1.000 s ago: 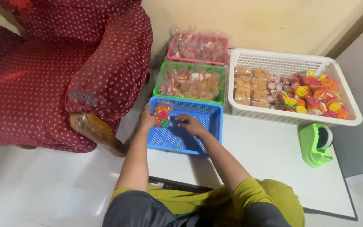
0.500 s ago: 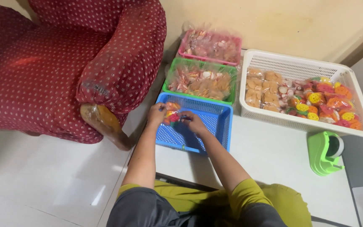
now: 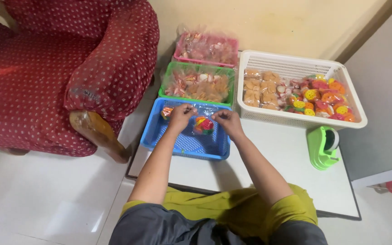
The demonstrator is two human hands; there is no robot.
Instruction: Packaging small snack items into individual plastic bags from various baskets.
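Both the left hand [image 3: 181, 116] and right hand [image 3: 226, 121] pinch a clear snack bag [image 3: 203, 123] with closed fingers over the blue basket [image 3: 183, 144]; pulled unevenly, it could tear and spill.

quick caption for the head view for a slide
Both hands, left and right, stretch a clear snack bag over a blue basket.

One view only, from a head-worn camera. It looked steeply down and forward from above the seated person's lap, at arm's length from the work. The low white bench [image 3: 291, 159] filled the centre and right of frame, the wall ran along the top edge, and a red spotted armchair [image 3: 46, 77] took the upper left. No second view was supplied, so no overlap could be recorded.
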